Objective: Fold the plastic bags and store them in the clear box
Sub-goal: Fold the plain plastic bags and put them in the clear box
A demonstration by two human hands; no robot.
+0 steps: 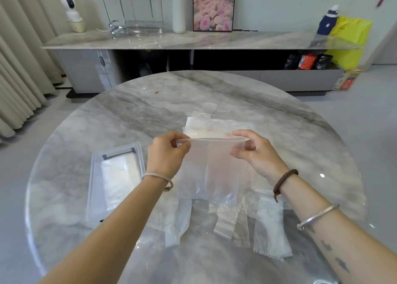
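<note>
A translucent plastic bag point(211, 167) hangs above the round marble table point(129, 111), stretched by its top edge. My left hand point(166, 154) pinches its left corner and my right hand point(255, 152) pinches its right corner. Its lower end with the handle strips trails onto the table. Flat bags point(217, 127) lie on the table just beyond my hands. More loose bags point(268, 225) lie under and in front of the held one. The clear box point(94, 176) sits to the left of my left arm, with folded plastic point(120, 180) inside it.
A long marble-topped sideboard point(193, 39) stands behind the table with a white camera, a wire rack, a white vase, a flower picture, a blue bottle and a yellow bag on it. Curtains hang at the far left. A small crumb point(156, 92) lies at the table's far side.
</note>
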